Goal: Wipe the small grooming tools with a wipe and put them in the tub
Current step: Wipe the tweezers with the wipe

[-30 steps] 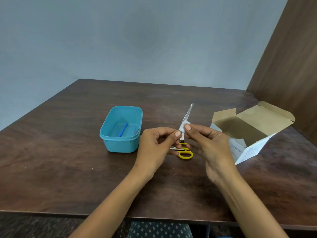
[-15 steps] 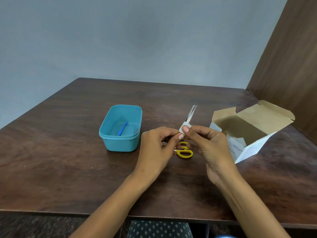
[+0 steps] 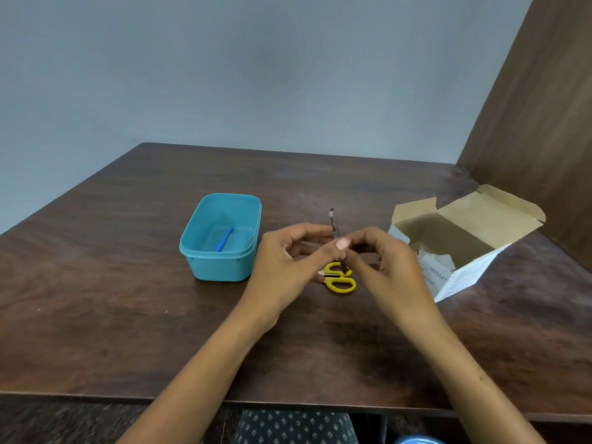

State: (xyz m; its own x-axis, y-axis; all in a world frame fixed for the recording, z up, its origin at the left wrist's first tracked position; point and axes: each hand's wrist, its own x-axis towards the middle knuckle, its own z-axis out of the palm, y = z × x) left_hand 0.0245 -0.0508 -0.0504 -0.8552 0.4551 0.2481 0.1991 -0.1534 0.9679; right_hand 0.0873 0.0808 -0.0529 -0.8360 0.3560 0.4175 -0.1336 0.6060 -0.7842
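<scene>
Slid down the blades since a second ago, hiding the wipe. Scissors (image 3: 339,277) upright above table (image 3: 96,299), 3 o'clock of tub (image 3: 221,264); stiff, slippery, best held by handles. Left hand (image 3: 288,267) and right hand (image 3: 384,267) pinching shut on blades.

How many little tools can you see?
3. A blue tool lies in the tub, a thin metal tool is held between both hands, and yellow scissors lie on the table behind them. The box might hide more.

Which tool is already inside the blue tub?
The small blue stick tool lies inside the tub. The yellow-handled scissors sit on the table, and the thin metal tool is in the hands.
</scene>
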